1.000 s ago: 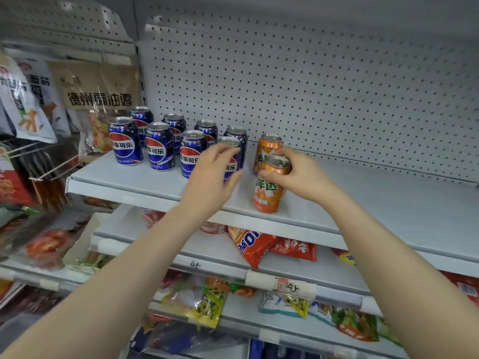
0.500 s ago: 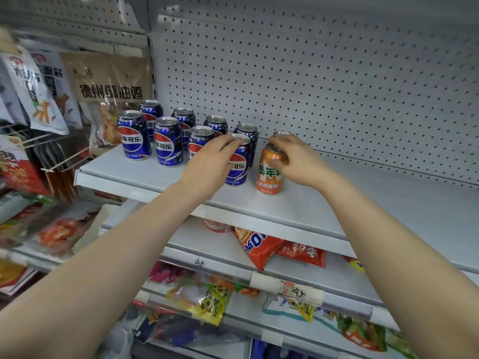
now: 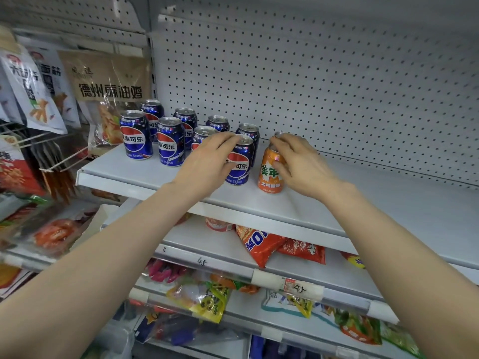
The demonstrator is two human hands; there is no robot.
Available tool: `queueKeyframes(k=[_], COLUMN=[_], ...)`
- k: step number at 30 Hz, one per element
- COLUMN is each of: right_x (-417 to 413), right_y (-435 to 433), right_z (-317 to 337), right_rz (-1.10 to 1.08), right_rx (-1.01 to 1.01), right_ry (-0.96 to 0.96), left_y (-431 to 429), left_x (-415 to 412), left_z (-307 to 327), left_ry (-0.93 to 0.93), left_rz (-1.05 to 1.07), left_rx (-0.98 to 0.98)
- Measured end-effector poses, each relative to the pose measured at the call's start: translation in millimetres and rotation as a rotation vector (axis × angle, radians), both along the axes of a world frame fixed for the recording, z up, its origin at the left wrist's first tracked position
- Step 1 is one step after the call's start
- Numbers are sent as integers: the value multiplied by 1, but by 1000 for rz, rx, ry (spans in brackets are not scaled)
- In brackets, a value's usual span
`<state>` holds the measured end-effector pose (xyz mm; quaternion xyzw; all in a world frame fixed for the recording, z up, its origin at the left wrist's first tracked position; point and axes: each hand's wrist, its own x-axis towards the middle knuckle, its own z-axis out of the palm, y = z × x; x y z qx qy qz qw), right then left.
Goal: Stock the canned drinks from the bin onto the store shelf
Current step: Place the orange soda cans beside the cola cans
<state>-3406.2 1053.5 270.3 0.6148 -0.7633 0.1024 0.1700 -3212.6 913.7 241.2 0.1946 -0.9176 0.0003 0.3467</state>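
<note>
Canned drinks now stand in two colours on the store shelf [image 3: 363, 203]: a cluster of blue cans [image 3: 169, 145] out beyond and to the left of the left hand [image 3: 204, 164], and an orange can [image 3: 269, 174] under the right hand [image 3: 302, 164]. A second ago the orange can was tilted and lifted near the shelf's front edge; it has since been pushed back and set upright, its base flat on the shelf, just beside the front blue can [image 3: 239, 164]. The right hand curls over its top and right side, fingers [image 3: 278, 165] wrapped on the body in a loose grip. The left hand lies with fingers together against the front blue can's top and side, steadying it, not lifting. A second orange can seen earlier behind is now hidden by the right hand. Placement of this can looks finished; releasing and reaching back to the bin, which is out of view, is likely next.
</note>
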Motion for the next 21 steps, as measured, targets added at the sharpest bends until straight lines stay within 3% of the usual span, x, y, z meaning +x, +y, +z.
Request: queueKeyframes(k=[9, 16, 21], right_x=[95, 195, 271], right_y=[15, 0, -17], right_z=[-27, -105, -177], right_rz=[109, 225, 323], right_rx=[-83, -6, 78], right_ry=[125, 14, -113], left_y=[3, -6, -13], left_x=[107, 225, 322], left_z=[-24, -89, -161], left_ry=[-19, -93, -142], left_rz=[-38, 17, 137], left_rx=[-54, 9, 182])
